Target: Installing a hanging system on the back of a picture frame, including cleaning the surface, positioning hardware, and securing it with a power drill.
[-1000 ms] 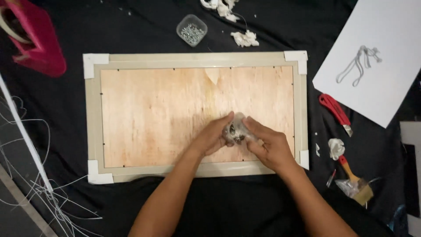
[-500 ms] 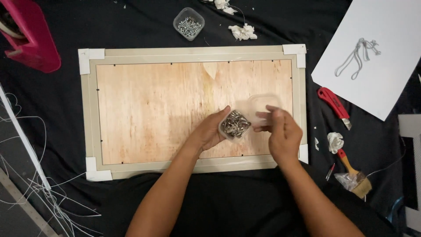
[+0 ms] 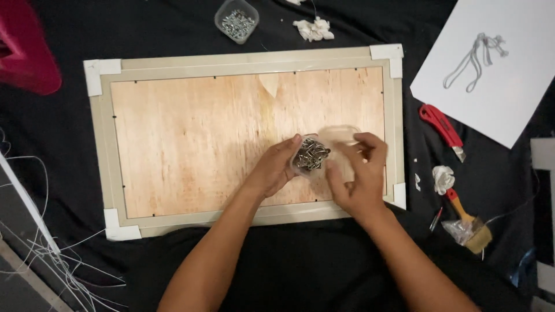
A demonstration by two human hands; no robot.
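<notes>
Clear tub of metal clips (image 3: pixel 310 156) on framed plywood board (image 3: pixel 191 150) | left hand (image 3: pixel 274 170) cups tub | right hand (image 3: pixel 355 170) pinches clear lid (image 3: pixel 338 136) beside tub | keep tub level, steady.

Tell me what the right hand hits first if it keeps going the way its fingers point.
The right hand points up and left; it would likely meet the clear lid at its fingertips, then the small container of metal pieces held by the left hand. Depth is unclear.

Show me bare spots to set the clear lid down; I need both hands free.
The plywood panel left of the left hand is bare. Black cloth between the forearms is free too. Right of the frame it is crowded: red knife, brush, white sheet.
</notes>
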